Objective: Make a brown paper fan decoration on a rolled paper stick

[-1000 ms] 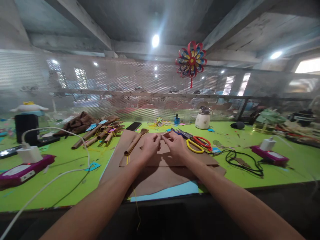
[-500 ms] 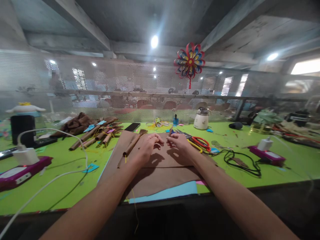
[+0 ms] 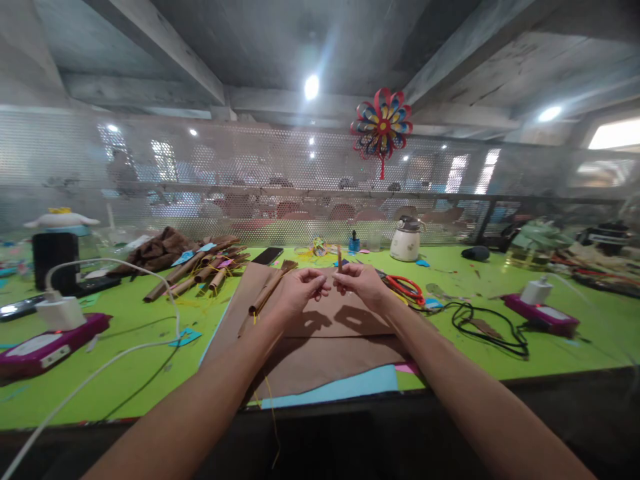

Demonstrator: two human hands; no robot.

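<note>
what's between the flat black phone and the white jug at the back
In the head view, a yellow tangle, a small blue container and a pink scrap lie between the phone and the jug.

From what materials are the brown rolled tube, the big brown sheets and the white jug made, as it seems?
Brown rolled tube: probably paper, with a soft sheen; its open end shows a thin rolled wall.
Brown sheets: likely matte paper, flat and thin-edged, though thin card is possible.
White jug: smooth, rigid-looking body; plastic or coated metal, I cannot tell which.
</note>
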